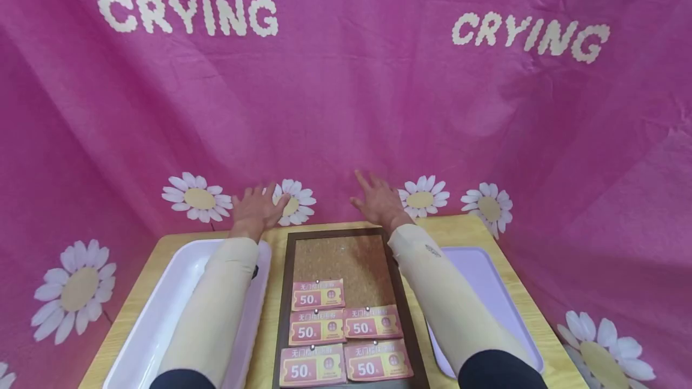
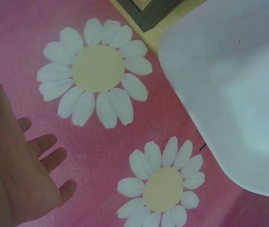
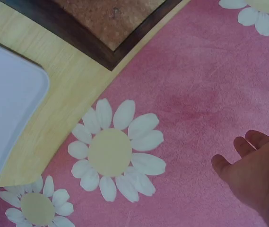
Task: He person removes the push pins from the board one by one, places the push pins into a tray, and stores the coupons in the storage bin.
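Observation:
Both hands reach out past the far edge of the table, in front of the pink cloth. My left hand point(image 1: 256, 208) has its fingers spread and holds nothing. My right hand point(image 1: 380, 200) is likewise spread, with nothing in it. Between the forearms lies a framed cork board point(image 1: 324, 257). Several pink and yellow coupons point(image 1: 316, 327) marked 50 are pinned on its nearer part, each with a small pin at the top. The far part of the cork is bare. In the right wrist view the board's dark corner point(image 3: 113, 59) shows at the top.
A deep white tray point(image 1: 157, 311) stands on the left of the wooden table point(image 1: 459, 230), partly under the left forearm. On the right lies a shallow lilac tray point(image 1: 486, 275), partly covered by the right forearm. A pink cloth point(image 1: 346, 95) with daisies and lettering hangs behind the table and at its sides.

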`<state>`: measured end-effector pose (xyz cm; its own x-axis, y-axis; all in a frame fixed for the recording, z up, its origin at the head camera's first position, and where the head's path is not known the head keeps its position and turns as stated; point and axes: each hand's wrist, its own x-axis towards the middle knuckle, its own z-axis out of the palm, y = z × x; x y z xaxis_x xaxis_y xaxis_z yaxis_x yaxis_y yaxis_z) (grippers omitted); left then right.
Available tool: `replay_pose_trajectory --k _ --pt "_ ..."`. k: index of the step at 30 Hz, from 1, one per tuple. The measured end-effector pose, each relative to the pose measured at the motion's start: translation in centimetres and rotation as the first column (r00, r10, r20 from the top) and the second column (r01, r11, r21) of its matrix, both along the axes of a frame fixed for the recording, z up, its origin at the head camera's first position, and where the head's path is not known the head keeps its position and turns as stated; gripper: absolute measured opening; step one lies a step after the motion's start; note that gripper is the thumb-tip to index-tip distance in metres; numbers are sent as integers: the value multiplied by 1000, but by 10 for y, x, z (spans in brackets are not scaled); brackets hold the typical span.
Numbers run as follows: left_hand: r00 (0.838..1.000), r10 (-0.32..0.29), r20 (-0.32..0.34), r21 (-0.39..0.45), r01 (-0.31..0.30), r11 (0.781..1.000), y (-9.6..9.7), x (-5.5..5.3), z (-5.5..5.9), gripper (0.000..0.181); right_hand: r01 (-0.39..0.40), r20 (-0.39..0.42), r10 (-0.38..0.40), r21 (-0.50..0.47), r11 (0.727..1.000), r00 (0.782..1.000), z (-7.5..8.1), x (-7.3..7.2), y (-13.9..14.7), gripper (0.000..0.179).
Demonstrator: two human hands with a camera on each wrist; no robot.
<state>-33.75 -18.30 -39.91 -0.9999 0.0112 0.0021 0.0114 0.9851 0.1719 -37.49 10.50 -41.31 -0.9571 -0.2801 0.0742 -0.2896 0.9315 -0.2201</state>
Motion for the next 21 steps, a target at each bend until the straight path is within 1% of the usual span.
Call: replay_pose_trajectory --k 3,6,9,15,19,21 --pt "1000 3 17 0 -3 1000 2 0 -5 74 -16 -6 16 4 1000 1000 -4 1 -1 71" --pt "1000 1 17 -11 -1 1000 3 0 -10 74 -20 -7 20 5 1000 1000 -7 2 -2 70" --pt "1000 2 13 -20 -1 1000 4 1 -12 74 -18 -10 18 0 1000 1000 -7 3 -3 70" --pt "999 -1 33 -52 2 999 7 4 -16 73 -32 4 32 -3 999 999 -11 7 -1 69" --pt "999 -6 34 -60 8 998 10 7 -19 72 -43 -1 44 22 999 999 -16 5 0 68" --pt "1000 -9 28 -59 10 998 10 8 -22 72 -49 9 48 19 999 999 -18 5 0 67"
